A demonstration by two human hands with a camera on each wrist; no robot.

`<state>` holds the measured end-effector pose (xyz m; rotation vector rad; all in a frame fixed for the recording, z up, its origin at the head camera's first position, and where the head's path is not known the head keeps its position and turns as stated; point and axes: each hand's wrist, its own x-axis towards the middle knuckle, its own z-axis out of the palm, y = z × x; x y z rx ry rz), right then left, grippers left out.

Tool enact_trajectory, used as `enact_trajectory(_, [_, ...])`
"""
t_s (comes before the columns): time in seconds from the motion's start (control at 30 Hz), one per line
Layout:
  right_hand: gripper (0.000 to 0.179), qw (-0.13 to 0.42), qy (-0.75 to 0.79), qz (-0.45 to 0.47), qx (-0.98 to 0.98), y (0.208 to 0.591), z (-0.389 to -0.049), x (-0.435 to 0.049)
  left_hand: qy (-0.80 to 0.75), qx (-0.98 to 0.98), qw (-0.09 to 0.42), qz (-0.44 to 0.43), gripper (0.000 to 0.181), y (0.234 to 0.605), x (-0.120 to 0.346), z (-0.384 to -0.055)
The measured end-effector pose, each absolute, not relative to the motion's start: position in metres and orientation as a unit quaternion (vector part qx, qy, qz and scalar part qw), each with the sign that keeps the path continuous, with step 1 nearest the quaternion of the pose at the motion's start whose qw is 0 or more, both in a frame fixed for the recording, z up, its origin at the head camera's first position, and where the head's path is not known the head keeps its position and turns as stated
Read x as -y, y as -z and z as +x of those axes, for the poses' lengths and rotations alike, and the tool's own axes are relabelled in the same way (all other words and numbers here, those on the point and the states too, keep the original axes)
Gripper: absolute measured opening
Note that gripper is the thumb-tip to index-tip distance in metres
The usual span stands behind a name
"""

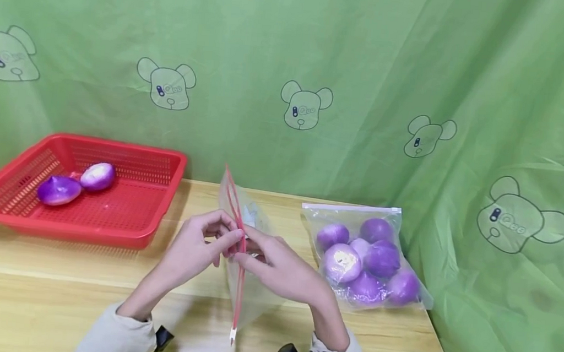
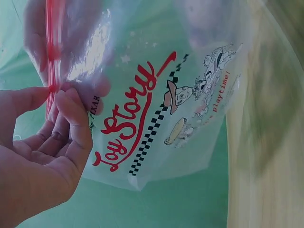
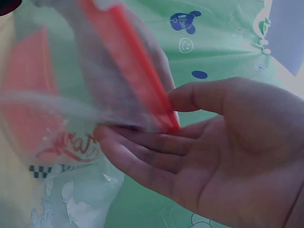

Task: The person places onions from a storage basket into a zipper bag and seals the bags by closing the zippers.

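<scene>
A clear zip bag [image 2: 156,137] with a red zip strip and printed red "Toy Story" lettering hangs between my two hands over the table. My left hand [image 1: 201,244] pinches the red strip between thumb and curled fingers, near the middle of its length. From the other side my right hand [image 1: 280,264] pinches the same strip, its thumb on one face and its fingers behind, as the right wrist view shows. The bag's white slider [image 1: 233,335] sits at the near end of the strip. No onion shows inside this bag.
To the left stands a red plastic basket [image 1: 159,219] holding two purple onions [image 1: 59,190]. On the right lies a clear zip bag [image 1: 309,214] filled with several purple onions [image 1: 382,258]. A green curtain [image 1: 253,41] printed with bear heads hangs behind and along the table's right edge.
</scene>
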<state>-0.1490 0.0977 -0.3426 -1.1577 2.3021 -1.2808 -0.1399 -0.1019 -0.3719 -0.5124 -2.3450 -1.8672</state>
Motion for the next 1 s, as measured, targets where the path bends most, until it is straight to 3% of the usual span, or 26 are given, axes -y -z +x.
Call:
enact_trajectory(0.17, [0.05, 0.164, 0.461, -0.423, -0.763, 0.34, -0.153, -0.107, 0.601, 0.78, 0.069, -0.16, 0.018, 0.37, 0.099, -0.137])
enact_trajectory(0.33, [0.045, 0.135, 0.469, -0.405, -0.773, 0.339, -0.153, -0.108, 0.548, 0.811, 0.141, -0.147, 0.019, 0.37, 0.096, -0.136])
enact_trajectory(0.5, [0.044, 0.065, 0.474, -0.37, -0.796, 0.337, -0.149, -0.105, 0.501, 0.832, 0.207, -0.118, 0.022, 0.37, 0.094, -0.135])
enact_trajectory(0.67, [0.044, 0.002, 0.455, -0.37, -0.81, 0.335, -0.143, -0.096, 0.505, 0.835, 0.194, -0.101, 0.038, 0.37, 0.093, -0.132])
enact_trajectory(0.83, [0.042, -0.047, 0.453, -0.357, -0.816, 0.336, -0.139, -0.091, 0.536, 0.817, 0.181, -0.113, 0.027, 0.368, 0.093, -0.131])
enact_trajectory(1.0, [0.022, -0.17, 0.366, -0.308, -0.862, 0.334, -0.138, -0.095, 0.553, 0.804, 0.199, -0.093, 0.031, 0.362, 0.103, -0.131])
